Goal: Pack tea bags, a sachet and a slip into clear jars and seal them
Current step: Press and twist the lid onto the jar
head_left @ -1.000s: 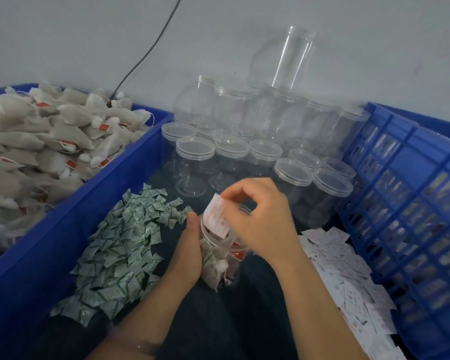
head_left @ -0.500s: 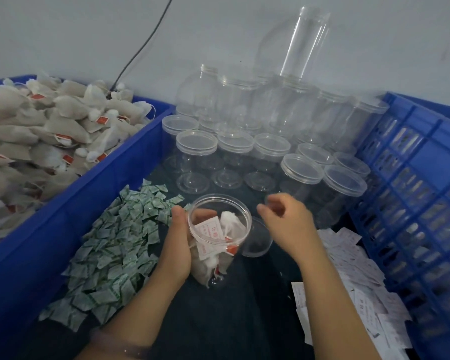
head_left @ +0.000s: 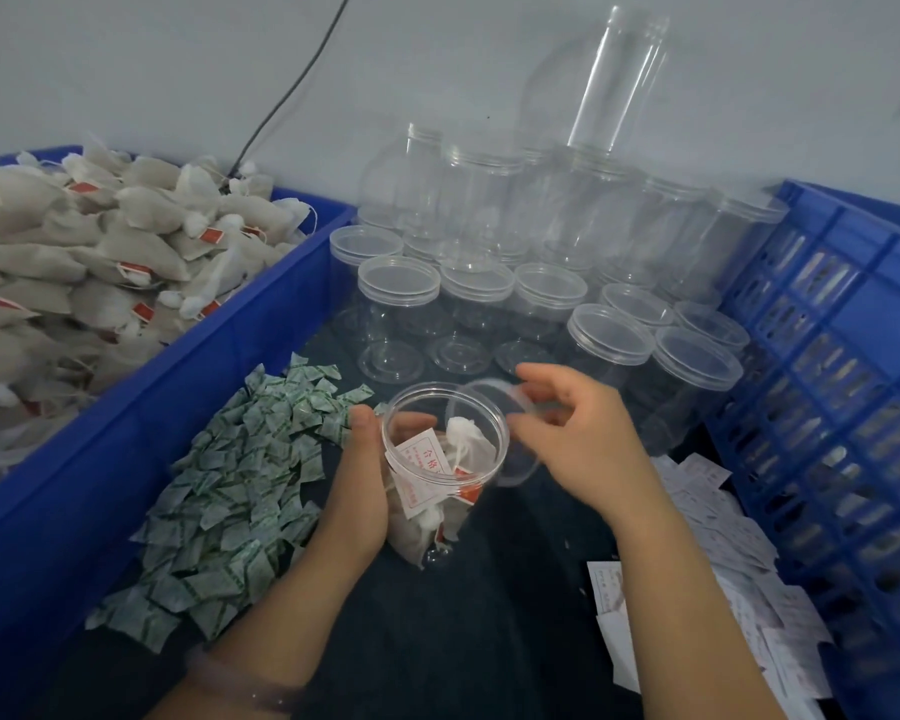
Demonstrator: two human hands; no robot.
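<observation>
- Nearest me, the dark tabletop [head_left: 489,641] carries loose slips [head_left: 723,589] on the right and green sachets [head_left: 230,485] on the left.
- Half a second ago the lid [head_left: 523,462] lay beside the jar [head_left: 437,480]; now it is lifted, tilted at the rim.
- My left hand [head_left: 357,491] grips the jar, which holds tea bags [head_left: 468,444] and a slip [head_left: 427,459]; my right hand [head_left: 583,439] fingers [head_left: 541,376] pinch the lid.
- Beyond stand capped jars [head_left: 489,283] and a grey wall [head_left: 178,70].
</observation>
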